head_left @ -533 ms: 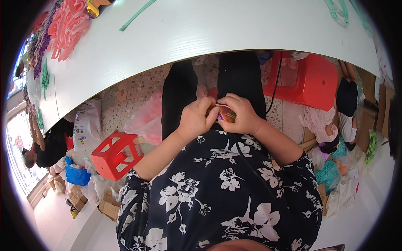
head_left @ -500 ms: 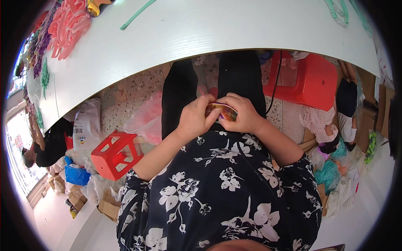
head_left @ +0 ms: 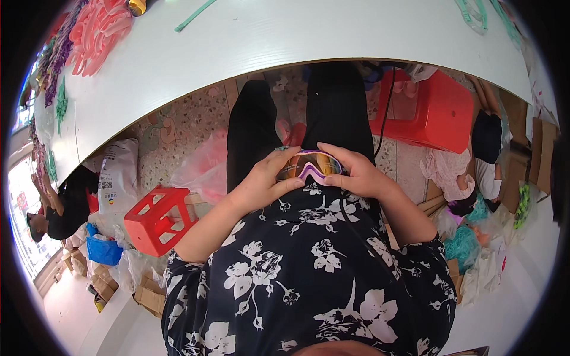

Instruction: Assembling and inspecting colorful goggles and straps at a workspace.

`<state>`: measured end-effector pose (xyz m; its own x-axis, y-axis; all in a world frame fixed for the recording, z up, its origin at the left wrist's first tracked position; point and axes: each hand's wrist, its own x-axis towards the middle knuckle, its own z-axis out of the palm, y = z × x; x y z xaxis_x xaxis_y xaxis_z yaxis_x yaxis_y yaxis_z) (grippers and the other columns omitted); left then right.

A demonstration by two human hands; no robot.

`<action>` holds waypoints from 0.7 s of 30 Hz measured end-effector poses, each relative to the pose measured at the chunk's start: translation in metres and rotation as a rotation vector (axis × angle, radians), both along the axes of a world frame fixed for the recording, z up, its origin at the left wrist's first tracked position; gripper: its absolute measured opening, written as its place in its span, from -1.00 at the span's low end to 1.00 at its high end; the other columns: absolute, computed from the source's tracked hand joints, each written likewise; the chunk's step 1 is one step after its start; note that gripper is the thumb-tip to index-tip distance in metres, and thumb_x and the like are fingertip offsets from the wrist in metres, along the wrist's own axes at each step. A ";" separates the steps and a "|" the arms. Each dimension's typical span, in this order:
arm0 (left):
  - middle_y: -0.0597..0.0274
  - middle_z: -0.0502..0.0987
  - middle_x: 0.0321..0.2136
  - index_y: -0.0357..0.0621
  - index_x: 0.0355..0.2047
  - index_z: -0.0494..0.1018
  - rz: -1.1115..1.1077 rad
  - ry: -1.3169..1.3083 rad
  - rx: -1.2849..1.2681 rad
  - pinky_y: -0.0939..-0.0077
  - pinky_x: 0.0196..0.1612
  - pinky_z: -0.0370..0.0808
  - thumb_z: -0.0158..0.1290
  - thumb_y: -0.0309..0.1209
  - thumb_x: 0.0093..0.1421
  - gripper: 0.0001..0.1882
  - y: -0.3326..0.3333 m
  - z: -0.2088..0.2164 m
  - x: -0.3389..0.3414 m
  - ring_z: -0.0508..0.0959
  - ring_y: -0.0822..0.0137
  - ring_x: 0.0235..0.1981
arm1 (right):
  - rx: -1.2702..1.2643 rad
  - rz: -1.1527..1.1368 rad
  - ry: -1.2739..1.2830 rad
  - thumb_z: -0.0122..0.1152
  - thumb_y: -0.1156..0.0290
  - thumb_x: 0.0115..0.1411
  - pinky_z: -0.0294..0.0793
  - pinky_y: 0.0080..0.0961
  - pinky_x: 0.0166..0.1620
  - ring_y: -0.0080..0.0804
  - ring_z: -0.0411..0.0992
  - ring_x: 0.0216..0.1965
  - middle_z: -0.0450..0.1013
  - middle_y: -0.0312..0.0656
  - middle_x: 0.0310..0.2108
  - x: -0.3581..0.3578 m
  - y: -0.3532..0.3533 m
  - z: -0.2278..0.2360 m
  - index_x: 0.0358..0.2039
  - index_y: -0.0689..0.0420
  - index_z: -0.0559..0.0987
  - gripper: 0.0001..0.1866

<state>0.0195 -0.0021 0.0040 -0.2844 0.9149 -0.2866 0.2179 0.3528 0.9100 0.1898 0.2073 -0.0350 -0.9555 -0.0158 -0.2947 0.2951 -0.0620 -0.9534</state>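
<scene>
A pair of goggles [head_left: 310, 164] with an orange mirrored lens and a white and purple frame is held over my lap. My left hand [head_left: 270, 179] grips its left end, thumb along the lower rim and fingers over the top. At the other end my right hand [head_left: 353, 171] holds it the same way, its thumb by the lower right rim. Most of the lens shows between the two hands, and its outer ends are covered by my fingers.
Ahead stands a white table [head_left: 249, 41] bearing pink straps [head_left: 98, 35] and a green strap [head_left: 196, 15]. Red stools [head_left: 157, 222] flank me on both sides. Plastic bags [head_left: 205, 169] and cardboard boxes [head_left: 151, 293] lie around. Other people sit at far left and far right.
The goggles have turned so that the whole front and nose arch show. My hands have spread apart to the two ends, with the thumbs now along the lower rim.
</scene>
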 end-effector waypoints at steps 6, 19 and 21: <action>-0.04 0.48 -0.05 -0.30 0.22 0.31 0.109 -0.076 0.041 0.38 0.04 0.46 0.23 -0.30 0.20 -0.36 -0.004 -0.007 0.012 0.53 0.18 -0.04 | -0.298 -0.167 -0.050 0.29 0.45 0.23 0.33 -0.49 0.21 -0.46 0.36 0.14 0.38 -0.09 0.14 0.002 -0.019 0.004 0.30 0.31 0.25 -0.33; 0.06 0.52 -0.35 -0.31 -0.11 0.44 0.335 0.532 0.261 0.45 -0.39 0.49 0.19 -0.50 -0.06 -0.56 0.033 -0.023 0.033 0.54 0.19 -0.46 | 0.412 -0.568 0.247 0.42 0.40 -0.02 0.56 -0.47 -0.19 -0.41 0.57 -0.27 0.55 -0.09 -0.27 -0.022 -0.045 -0.004 -0.10 0.23 0.50 -0.54; 0.04 0.53 -0.33 -0.30 -0.12 0.44 0.335 0.547 0.269 0.39 -0.36 0.50 0.20 -0.47 -0.08 -0.55 0.033 -0.028 0.035 0.55 0.13 -0.43 | 0.383 -0.576 0.228 0.43 0.40 -0.03 0.56 -0.48 -0.19 -0.42 0.58 -0.28 0.55 -0.10 -0.27 -0.020 -0.047 -0.008 -0.11 0.23 0.51 -0.54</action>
<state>0.0550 0.0306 -0.0240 -0.6026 0.7718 0.2030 0.5891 0.2586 0.7656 0.1694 0.1607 -0.0434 -0.8191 0.5729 0.0290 0.1072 0.2026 -0.9734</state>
